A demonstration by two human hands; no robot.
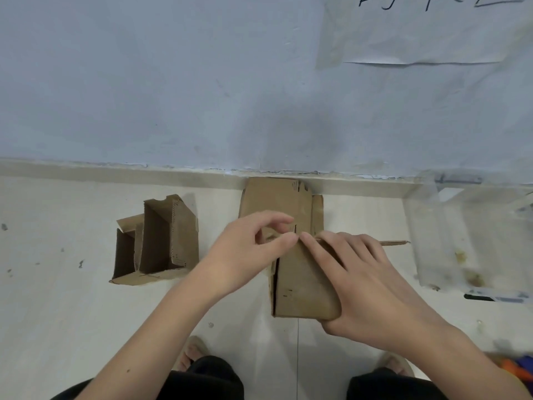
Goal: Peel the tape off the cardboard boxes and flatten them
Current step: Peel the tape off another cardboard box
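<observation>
A person crouched over a pale floor (57, 313) at the foot of a grey-blue wall (144, 82), working on a brown cardboard box (302, 284) held between both hands just in front of the knees. The right hand (366, 284) was wrapped round the near right side of the box, its thumb tucked under the bottom corner and its fingers spread flat along the top face, so it gripped the box firmly. The left hand (245, 255) came in from the left with thumb and forefinger curled together at the upper edge of the box, pinching something small there (whether tape or a bit of the cardboard edge could not be made out). Its other fingers were loosely bent above.

Behind the held box a flattened piece of cardboard (277, 197) lay on the floor, touching the base of the wall. Well to the left a second box (157, 241) stood open on the floor, its inner divider showing. At the right lay a crumpled clear plastic sheet (467, 241), and a sheet of paper (418, 33) with dark handwriting was fixed to the wall at the upper right
</observation>
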